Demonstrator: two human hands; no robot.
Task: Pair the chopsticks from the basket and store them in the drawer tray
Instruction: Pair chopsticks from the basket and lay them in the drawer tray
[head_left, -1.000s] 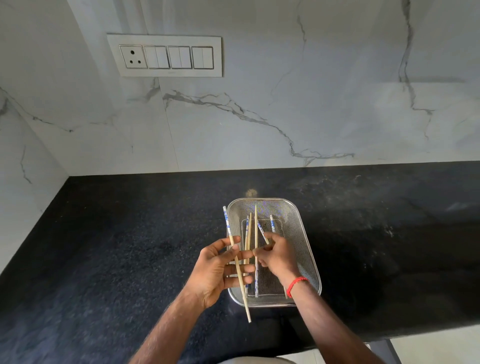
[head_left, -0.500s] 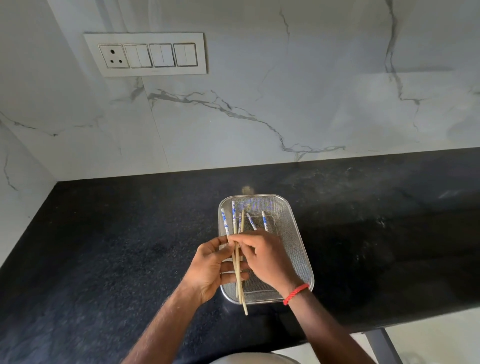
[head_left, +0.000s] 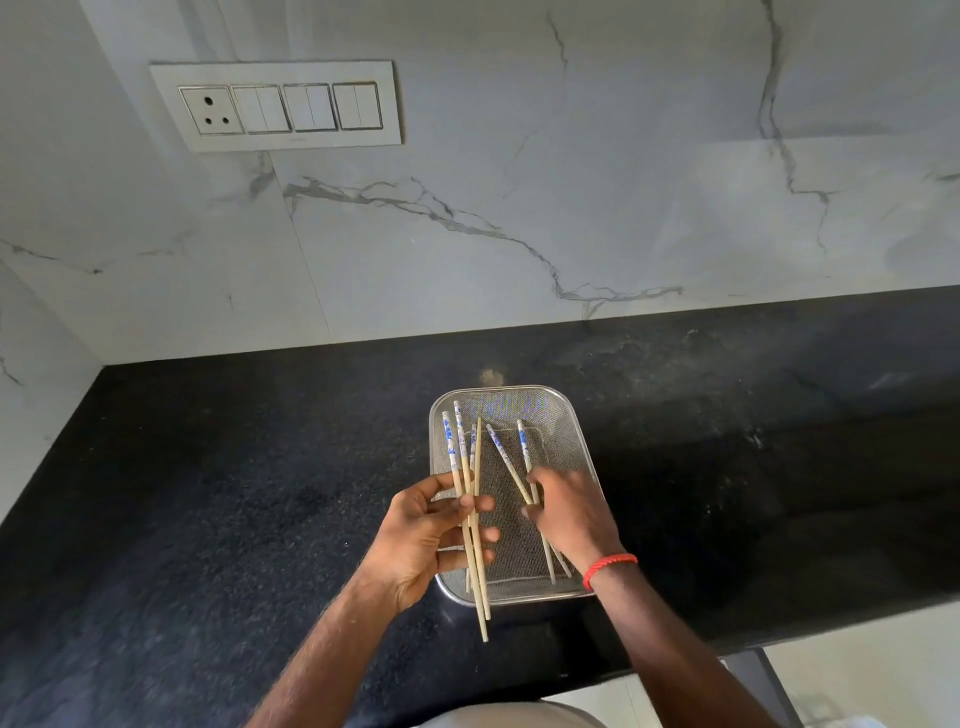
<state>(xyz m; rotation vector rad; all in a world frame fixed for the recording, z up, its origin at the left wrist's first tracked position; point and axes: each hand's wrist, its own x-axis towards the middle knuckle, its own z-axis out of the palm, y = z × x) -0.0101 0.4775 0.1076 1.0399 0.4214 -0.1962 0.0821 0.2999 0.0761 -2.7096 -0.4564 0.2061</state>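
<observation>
A silver mesh basket (head_left: 556, 410) sits on the black countertop (head_left: 208, 493) near its front edge. My left hand (head_left: 421, 540) is over the basket's left side, fingers closed on a pair of chopsticks (head_left: 470, 519) with blue-patterned tops; their thin ends stick out past the basket's front rim. Other chopsticks stand close beside that pair. My right hand (head_left: 571, 514) reaches into the basket's right half, its fingers on two more blue-topped chopsticks (head_left: 506, 457) lying there. No drawer or tray is in view.
A white marble wall with a switch panel (head_left: 278, 106) rises behind the counter. The counter meets a side wall at the far left. Pale floor (head_left: 857, 670) shows beyond the counter's front edge at bottom right.
My right hand has left the left hand's bundle and moved right onto the chopsticks in the basket. The left hand holds two chopsticks together instead of one.
</observation>
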